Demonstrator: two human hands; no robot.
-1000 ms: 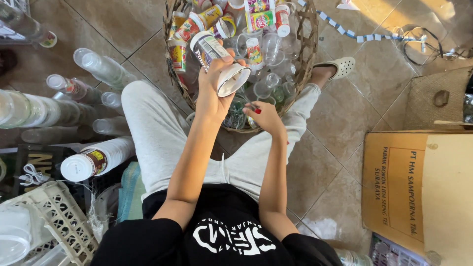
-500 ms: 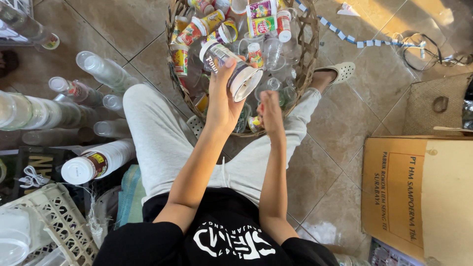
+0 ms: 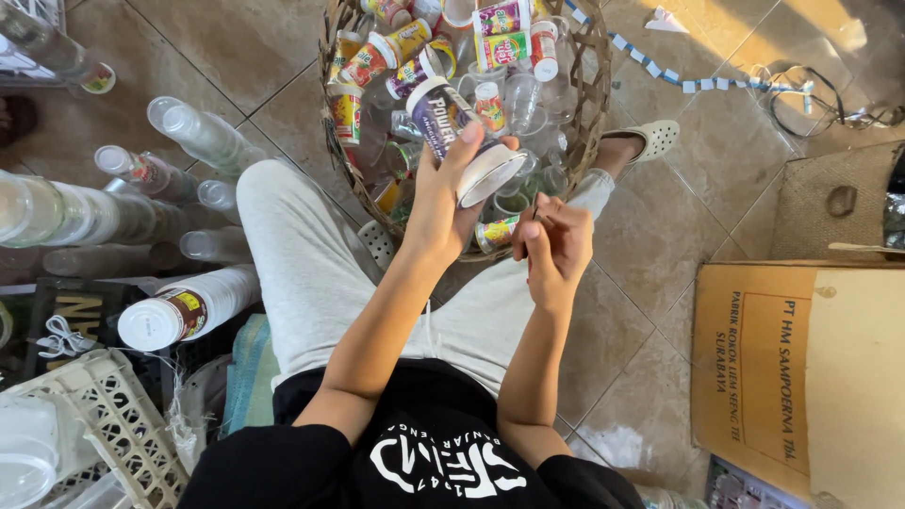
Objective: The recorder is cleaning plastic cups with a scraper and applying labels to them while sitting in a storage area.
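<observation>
My left hand (image 3: 443, 203) grips a dark-labelled plastic cup (image 3: 462, 137) tilted on its side, its white rim facing lower right, above the near edge of a woven basket (image 3: 589, 113). My right hand (image 3: 556, 245) is just right of the cup with its fingers pinched together; whether it holds something small, I cannot tell. The basket is full of several used plastic cups with colourful labels (image 3: 500, 24). I sit on the tiled floor with my legs in grey trousers (image 3: 302, 273) around the basket.
Stacks of nested clear plastic cups (image 3: 198, 132) lie on the floor at the left, with a white stack (image 3: 189, 306) nearer me. A white plastic crate (image 3: 85, 424) is at lower left. A cardboard box (image 3: 801, 377) stands at right, with a woven bag (image 3: 839, 203) behind it.
My left hand has lowered the cup toward me and turned it. My right hand has risen from the basket's edge to beside the cup's rim, fingers pinched.
</observation>
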